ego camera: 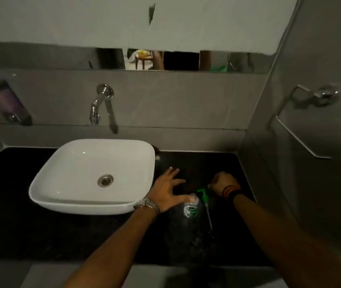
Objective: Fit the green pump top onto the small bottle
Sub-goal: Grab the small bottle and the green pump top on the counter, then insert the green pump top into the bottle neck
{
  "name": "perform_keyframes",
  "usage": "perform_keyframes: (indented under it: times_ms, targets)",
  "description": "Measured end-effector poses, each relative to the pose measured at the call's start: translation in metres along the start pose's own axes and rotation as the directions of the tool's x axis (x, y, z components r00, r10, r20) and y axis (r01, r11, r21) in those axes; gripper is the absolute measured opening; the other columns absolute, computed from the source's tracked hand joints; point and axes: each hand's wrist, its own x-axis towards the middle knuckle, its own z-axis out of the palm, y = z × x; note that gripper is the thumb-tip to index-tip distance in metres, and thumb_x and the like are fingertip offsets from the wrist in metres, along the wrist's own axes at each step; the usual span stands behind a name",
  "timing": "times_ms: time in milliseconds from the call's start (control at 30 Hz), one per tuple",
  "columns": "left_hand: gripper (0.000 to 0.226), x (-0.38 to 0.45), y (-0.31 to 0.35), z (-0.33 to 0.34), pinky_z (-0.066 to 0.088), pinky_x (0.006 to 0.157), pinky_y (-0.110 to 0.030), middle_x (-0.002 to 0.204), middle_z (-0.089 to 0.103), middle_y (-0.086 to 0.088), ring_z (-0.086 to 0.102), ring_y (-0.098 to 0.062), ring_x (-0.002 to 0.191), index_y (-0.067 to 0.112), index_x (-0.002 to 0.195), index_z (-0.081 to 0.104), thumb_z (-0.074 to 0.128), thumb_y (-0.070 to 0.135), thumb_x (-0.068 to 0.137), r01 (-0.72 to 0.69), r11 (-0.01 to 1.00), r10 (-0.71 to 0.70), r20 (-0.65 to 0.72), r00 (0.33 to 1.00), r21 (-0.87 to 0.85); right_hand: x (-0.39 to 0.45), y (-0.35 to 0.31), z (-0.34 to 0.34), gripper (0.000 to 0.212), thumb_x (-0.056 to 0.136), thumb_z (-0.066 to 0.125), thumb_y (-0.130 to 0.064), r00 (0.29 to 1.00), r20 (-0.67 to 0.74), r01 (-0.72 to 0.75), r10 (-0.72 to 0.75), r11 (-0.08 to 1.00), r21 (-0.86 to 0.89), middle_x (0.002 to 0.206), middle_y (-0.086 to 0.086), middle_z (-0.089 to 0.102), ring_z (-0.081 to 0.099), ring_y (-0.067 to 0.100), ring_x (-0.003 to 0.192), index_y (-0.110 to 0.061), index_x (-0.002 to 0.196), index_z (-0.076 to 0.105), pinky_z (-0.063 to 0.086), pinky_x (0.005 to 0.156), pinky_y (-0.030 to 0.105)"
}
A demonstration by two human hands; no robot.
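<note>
Dim, soft focus, wide-angle bend at edges.

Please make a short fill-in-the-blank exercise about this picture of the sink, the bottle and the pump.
1. The left hand steadies the small ____ with its thumb.
2. The pump in the right hand is coloured ____.
3. The white sink sits to the ____ of both hands.
4. The pump's tube is ____ the bottle, not inside it.

Missing words: bottle; green; left; beside
</note>
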Motion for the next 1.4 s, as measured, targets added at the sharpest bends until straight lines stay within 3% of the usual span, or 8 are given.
perform_keyframes:
  times_ms: [167, 400, 600, 667, 800, 933, 1133, 1400]
  targets:
    - [0.089, 0.000, -0.016, 0.034, 0.014, 0.123, -0.047, 0.164, 0.023, 0.002, 0.004, -0.013, 0.152, 0.039, 0.134, 0.058, 0.082, 0.069, 0.054, -0.006, 1.000, 0.007, 0.063, 0.998, -0.003, 0.010, 0.013, 0.031, 0.034, 0.072, 0.082, -0.036, 0.988, 0.131, -0.093, 0.082, 0.992, 0.087, 0.104, 0.015, 0.077, 0.072, 0.033, 0.100, -0.009, 0.092, 0.078, 0.059, 0.089, 0.039]
    - [0.070, 0.005, -0.025, 0.057, 0.018, 0.121, -0.053, 0.162, 0.027, 0.004, 0.007, -0.015, 0.152, 0.052, 0.127, 0.058, 0.081, 0.064, 0.062, 0.070, 0.994, -0.066, 0.048, 0.997, -0.089, 0.029, 0.002, 0.061, 0.054, 0.065, 0.084, -0.042, 0.990, 0.107, -0.097, 0.093, 0.995, 0.025, 0.116, 0.013, 0.074, 0.070, 0.033, 0.109, -0.013, 0.110, 0.074, 0.058, 0.091, 0.039]
    - [0.065, 0.009, -0.023, 0.061, 0.016, 0.121, -0.054, 0.162, 0.028, 0.007, 0.008, -0.014, 0.152, 0.052, 0.127, 0.058, 0.078, 0.064, 0.067, 0.101, 0.984, -0.096, 0.036, 0.995, -0.149, 0.033, 0.006, 0.042, 0.024, 0.076, 0.074, -0.033, 0.993, 0.091, -0.087, 0.071, 0.979, 0.184, 0.091, 0.010, 0.075, 0.071, 0.032, 0.095, -0.011, 0.084, 0.074, 0.056, 0.080, 0.034]
    - [0.060, 0.011, -0.023, 0.061, 0.016, 0.122, -0.052, 0.161, 0.029, 0.008, 0.010, -0.013, 0.151, 0.048, 0.125, 0.062, 0.079, 0.060, 0.069, 0.100, 0.980, -0.096, 0.026, 0.995, -0.170, 0.026, 0.012, 0.024, 0.025, 0.086, 0.068, -0.031, 1.000, 0.004, 0.003, -0.005, 0.962, 0.275, 0.081, 0.011, 0.072, 0.070, 0.034, 0.089, -0.010, 0.074, 0.069, 0.051, 0.075, 0.033]
    - [0.054, 0.011, -0.024, 0.063, 0.015, 0.123, -0.048, 0.160, 0.032, 0.009, 0.012, -0.013, 0.151, 0.041, 0.121, 0.069, 0.082, 0.054, 0.070, 0.096, 0.973, -0.094, 0.021, 0.995, -0.208, -0.014, 0.019, -0.015, 0.021, 0.089, 0.068, -0.035, 0.936, -0.319, 0.283, -0.148, 0.854, 0.436, 0.095, 0.007, 0.070, 0.065, 0.019, 0.083, -0.016, 0.092, 0.072, 0.049, 0.077, 0.032]
    - [0.054, 0.008, -0.026, 0.069, 0.014, 0.123, -0.048, 0.159, 0.034, 0.009, 0.011, -0.014, 0.151, 0.042, 0.122, 0.067, 0.080, 0.056, 0.071, 0.101, 0.969, -0.100, 0.014, 0.995, -0.227, -0.061, 0.006, -0.031, 0.030, 0.087, 0.065, -0.043, 0.870, -0.437, 0.453, -0.230, 0.724, 0.520, 0.106, -0.006, 0.062, 0.062, 0.012, 0.091, -0.021, 0.106, 0.070, 0.053, 0.078, 0.028]
    - [0.052, 0.005, -0.028, 0.075, 0.013, 0.122, -0.049, 0.158, 0.035, 0.008, 0.011, -0.015, 0.151, 0.051, 0.122, 0.062, 0.079, 0.055, 0.073, 0.097, 0.967, -0.103, -0.010, 0.995, -0.236, -0.089, -0.010, -0.012, 0.009, 0.094, 0.063, -0.036, 0.806, -0.475, 0.557, -0.352, 0.722, 0.410, 0.103, -0.018, 0.057, 0.059, -0.002, 0.084, -0.038, 0.104, 0.063, 0.048, 0.070, 0.009]
    - [0.053, 0.000, -0.028, 0.078, 0.010, 0.123, -0.047, 0.159, 0.033, 0.009, 0.008, -0.017, 0.151, 0.047, 0.127, 0.061, 0.076, 0.055, 0.077, 0.123, 0.959, -0.131, -0.012, 0.991, -0.256, -0.062, -0.005, 0.034, 0.021, 0.090, 0.065, -0.028, 0.875, -0.256, 0.463, -0.412, 0.866, 0.189, 0.110, -0.010, 0.059, 0.062, 0.009, 0.092, -0.025, 0.111, 0.067, 0.056, 0.085, 0.035]
